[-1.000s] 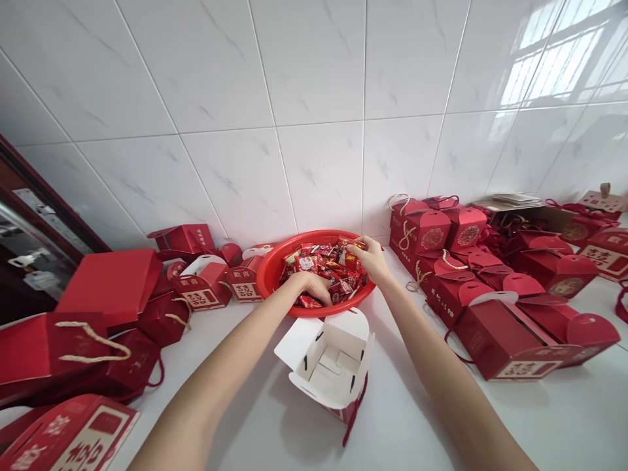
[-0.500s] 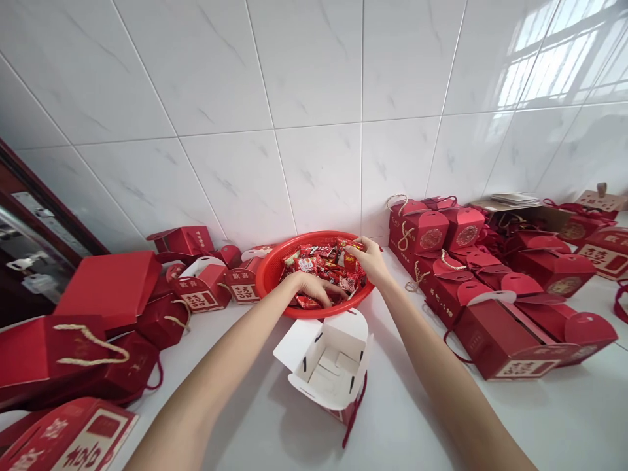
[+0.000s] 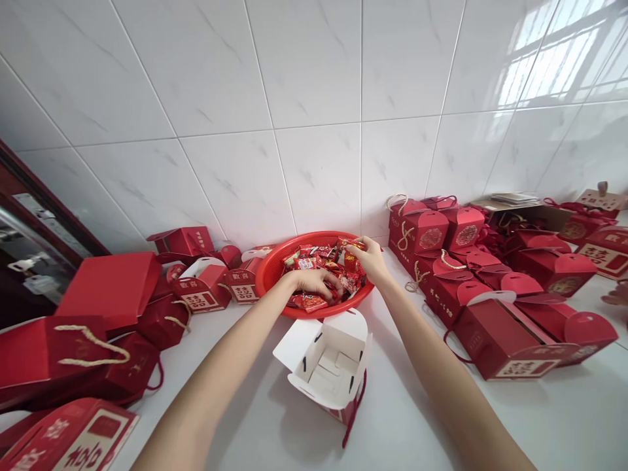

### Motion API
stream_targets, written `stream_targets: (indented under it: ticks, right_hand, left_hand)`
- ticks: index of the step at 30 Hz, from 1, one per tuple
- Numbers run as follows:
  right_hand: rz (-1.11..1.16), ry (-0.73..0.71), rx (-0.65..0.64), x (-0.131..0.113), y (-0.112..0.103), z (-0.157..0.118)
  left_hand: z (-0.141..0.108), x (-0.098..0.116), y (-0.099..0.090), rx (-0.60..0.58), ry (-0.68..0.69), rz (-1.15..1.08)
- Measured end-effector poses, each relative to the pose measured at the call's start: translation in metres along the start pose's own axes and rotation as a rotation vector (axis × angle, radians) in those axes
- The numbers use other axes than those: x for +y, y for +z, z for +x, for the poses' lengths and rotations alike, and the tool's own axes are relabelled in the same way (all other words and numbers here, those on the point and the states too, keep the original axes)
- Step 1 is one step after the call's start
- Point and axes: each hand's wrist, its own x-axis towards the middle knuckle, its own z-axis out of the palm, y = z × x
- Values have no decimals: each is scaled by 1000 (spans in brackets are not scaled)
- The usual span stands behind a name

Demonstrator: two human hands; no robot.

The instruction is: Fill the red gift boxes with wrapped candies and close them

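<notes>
1. Basket (image 3: 267, 281), red: sitting on the tabletop (image 3: 392, 405), near the tiled wall (image 3: 318, 170); clock positions are counting from its centre.
2. Packets (image 3: 311, 302), red-wrapped, loose: lying heaped inside the basket.
3. Left hand (image 3: 316, 281): resting over the heap towards six o'clock, fingers bending into a narrow grip; cannot tell whether it is holding anything.
4. Right hand (image 3: 369, 256): hanging at two o'clock, its narrow grip lying against a red-and-gold packet (image 3: 350, 261); firmness of hold is not showing.
5. Open box (image 3: 331, 360), white inside: standing at six o'clock, flaps spreading outward.
6. Hazard, spillage: packets could be slipping over the low rim, should an overfull grip be lifting fast.
7. Hazard, shunting: the box's far flap is standing right by the rim; a low wrist could be catching it, pushing the light box askew.
8. Hazard, snagging: a dark red cord (image 3: 356, 412) is trailing at the box's five o'clock, within an arm's sweep.
9. Edges: wall closing off twelve; left-side boxes (image 3: 110, 281) crowding nine, right-side boxes (image 3: 520, 333) three.
10. Room: white surface showing between forearms and box, at five and seven; a co-worker's hand (image 3: 619, 294) is appearing far out at three.
</notes>
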Motion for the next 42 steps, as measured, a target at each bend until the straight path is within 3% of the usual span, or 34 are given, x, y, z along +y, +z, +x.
stream_targets:
  ticks: [6,8,16,31,42]
  right_hand:
    - [50,20,63,2,0,3]
    - [53,33,85,2,0,4]
    - [51,47,106,1,0,4]
    - [76,74,129,2,1,5]
    - [82,67,65,-1,-1,1]
  left_hand:
    - [-9,-3,-14,384,72,-153]
    - [-11,-3,-16,463,106,-163]
    - [-8,-5,-16,602,208,-138]
    - [-9,-9,-17,743,301,-46]
    - [-8,-11,-15,820,268,-18]
